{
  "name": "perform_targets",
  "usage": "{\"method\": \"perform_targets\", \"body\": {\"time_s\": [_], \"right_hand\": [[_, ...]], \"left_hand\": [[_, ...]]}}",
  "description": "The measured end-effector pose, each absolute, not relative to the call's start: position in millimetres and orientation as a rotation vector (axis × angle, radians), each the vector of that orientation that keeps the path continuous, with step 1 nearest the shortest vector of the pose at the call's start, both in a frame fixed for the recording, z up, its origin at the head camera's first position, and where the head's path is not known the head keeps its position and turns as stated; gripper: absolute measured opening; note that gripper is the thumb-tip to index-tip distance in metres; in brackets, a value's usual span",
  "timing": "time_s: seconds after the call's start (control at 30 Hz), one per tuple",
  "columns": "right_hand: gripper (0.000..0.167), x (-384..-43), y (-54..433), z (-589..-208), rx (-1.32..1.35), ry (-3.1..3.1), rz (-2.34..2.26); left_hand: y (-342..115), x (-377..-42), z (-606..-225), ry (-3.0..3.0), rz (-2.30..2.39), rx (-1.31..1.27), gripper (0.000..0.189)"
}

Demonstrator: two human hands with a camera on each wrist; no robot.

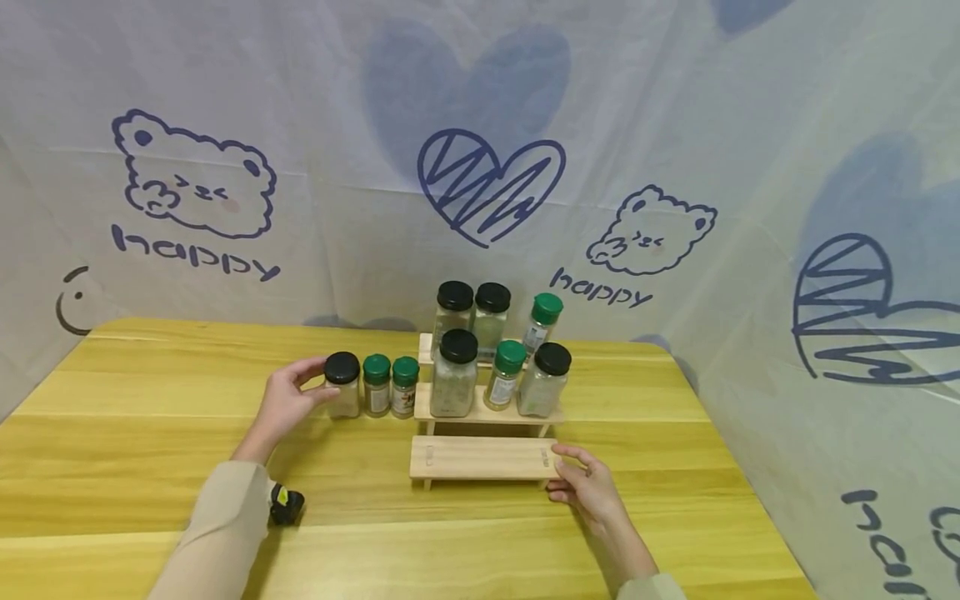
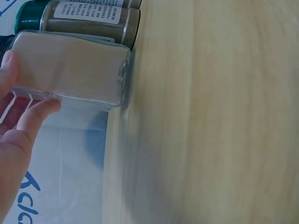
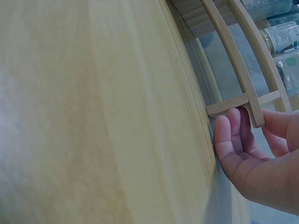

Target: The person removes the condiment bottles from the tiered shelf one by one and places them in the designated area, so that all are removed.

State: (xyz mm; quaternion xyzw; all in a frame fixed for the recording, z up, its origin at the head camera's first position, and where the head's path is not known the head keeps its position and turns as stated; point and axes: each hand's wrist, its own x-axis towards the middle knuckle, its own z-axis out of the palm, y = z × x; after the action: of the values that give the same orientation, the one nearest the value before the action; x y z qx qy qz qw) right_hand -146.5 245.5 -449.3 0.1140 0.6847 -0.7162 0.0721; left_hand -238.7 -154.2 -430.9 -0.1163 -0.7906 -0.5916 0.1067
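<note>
Cloth (image 1: 337,167) printed with blue hearts and bears backs the yellow wood-grain counter (image 1: 360,542), where your left grip (image 1: 288,398), opened only to its load's width, holds a clear, square-sided, black-capped jar (image 1: 345,402) of beige contents, upright at nine o'clock from two green-capped bottles (image 1: 377,398). Your right grip (image 1: 590,492), narrow, pinches the three-o'clock end of a wooden front step (image 1: 483,457), at six o'clock from six capped containers (image 1: 453,387).

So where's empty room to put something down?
There's bare yellow wooden table right of the pale wooden tiered rack, and in front of it, between the beige sleeves. Also the lowest step, left of the right hand. Crowded: the upper steps, and left of them, where one black-capped square jar and two green-capped round jars stand close together.
</note>
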Motion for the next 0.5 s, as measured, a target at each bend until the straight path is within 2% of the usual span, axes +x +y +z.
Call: {"method": "perform_targets", "body": {"time_s": [0.5], "right_hand": [[0.035, -144.7, 244.9, -446.9, 0.340, 2.056, -2.158]], "left_hand": [[-151.4, -242.5, -431.4, -2.396, -1.760, -0.285, 0.044]]}}
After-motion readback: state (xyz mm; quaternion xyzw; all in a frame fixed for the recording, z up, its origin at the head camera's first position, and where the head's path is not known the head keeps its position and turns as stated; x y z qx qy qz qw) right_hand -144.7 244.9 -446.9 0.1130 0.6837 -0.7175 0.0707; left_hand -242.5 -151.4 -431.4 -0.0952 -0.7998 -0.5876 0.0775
